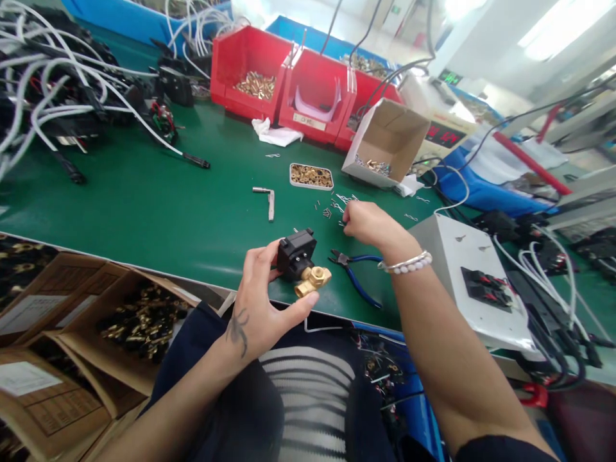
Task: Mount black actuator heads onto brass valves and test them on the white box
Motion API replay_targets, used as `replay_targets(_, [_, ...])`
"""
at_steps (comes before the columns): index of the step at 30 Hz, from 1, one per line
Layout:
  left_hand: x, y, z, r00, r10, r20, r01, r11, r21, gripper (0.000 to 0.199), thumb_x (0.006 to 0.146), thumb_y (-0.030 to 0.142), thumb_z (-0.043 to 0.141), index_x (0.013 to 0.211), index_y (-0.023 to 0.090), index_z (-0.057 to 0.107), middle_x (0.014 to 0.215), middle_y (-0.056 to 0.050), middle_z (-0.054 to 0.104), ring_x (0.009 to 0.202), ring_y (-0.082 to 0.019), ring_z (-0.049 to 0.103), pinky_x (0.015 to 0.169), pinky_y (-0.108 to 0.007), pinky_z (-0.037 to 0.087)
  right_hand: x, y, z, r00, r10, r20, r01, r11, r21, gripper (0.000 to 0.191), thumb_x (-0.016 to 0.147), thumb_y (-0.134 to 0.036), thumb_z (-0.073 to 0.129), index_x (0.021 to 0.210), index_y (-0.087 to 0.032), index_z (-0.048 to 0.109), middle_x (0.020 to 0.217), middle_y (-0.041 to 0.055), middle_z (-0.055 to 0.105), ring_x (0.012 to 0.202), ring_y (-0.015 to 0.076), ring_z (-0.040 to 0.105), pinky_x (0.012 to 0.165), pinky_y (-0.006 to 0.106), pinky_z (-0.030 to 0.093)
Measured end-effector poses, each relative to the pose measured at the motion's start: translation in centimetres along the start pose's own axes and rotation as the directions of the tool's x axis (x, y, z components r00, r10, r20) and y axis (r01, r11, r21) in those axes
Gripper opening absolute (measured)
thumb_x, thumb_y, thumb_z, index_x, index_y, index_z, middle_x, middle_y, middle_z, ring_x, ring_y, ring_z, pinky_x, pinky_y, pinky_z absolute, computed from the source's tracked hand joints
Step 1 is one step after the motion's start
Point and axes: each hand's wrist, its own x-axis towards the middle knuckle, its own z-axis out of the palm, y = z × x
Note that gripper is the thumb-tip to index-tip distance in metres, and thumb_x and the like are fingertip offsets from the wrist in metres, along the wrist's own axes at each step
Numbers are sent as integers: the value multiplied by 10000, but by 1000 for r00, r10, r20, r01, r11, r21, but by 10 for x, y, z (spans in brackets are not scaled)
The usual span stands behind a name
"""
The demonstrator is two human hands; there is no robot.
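Observation:
My left hand (257, 298) is closed around a solenoid-like valve, near the front edge of the bench. It has a black box-shaped body (296, 253) and a brass fitting (314, 280), which points toward my thumb. My right hand (366, 223) reaches down to the bench with curled fingers, beside small metal pins (327, 212) and wire clips (344, 199). Its fingertips are partly hidden, so what they pinch is unclear. Between me and that hand lie blue-handled cutting pliers (360, 282). A small silver angled tool (271, 204) rests farther back.
On the green bench (216, 212), a shallow tray (311, 187) holds brass parts. Behind it stand red bins (308, 131) and a cardboard box (359, 170). White cables (120, 96) pile up at left. A grey metal box (447, 256) stands right; cartons (52, 385) sit below left.

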Motion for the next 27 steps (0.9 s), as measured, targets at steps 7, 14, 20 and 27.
replay_targets(7, [-6, 10, -1, 998, 67, -6, -65, 982, 178, 780, 780, 390, 752, 1461, 195, 426, 1258, -113, 485, 1176, -270, 575, 974, -461, 577, -62, -11, -4, 976, -120, -182, 192, 869, 457, 228, 872, -102, 576, 1068, -174, 668, 779, -7, 637, 706, 129, 611, 696, 250, 498])
replay_targets(14, [-7, 18, 1, 980, 200, 5, -194, 942, 276, 730, 777, 377, 735, 1425, 165, 472, 1099, -76, 508, 1011, -226, 583, 876, -391, 595, -139, -30, 0, 961, -114, -252, 276, 446, 852, 45, 909, -258, 694, 886, -220, 700, 825, -8, 682, 742, 114, 655, 688, 231, 553])
replay_targets(20, [-5, 22, 1, 974, 220, 54, -226, 926, 302, 715, 775, 358, 731, 1419, 187, 474, 1106, -74, 509, 1013, -225, 583, 870, -378, 594, -143, -32, 3, 955, -144, -260, 296, 547, 783, 49, 899, -248, 701, 925, -219, 730, 883, 16, 698, 783, 141, 655, 754, 278, 573])
replay_targets(27, [-4, 21, -1, 976, 208, 65, -218, 938, 271, 694, 779, 364, 718, 1403, 169, 484, 1137, -80, 499, 1034, -221, 578, 895, -367, 584, -138, -32, -2, 960, -190, -208, 280, 570, 772, 43, 901, -234, 692, 892, -204, 722, 870, 7, 707, 771, 136, 653, 777, 279, 561])
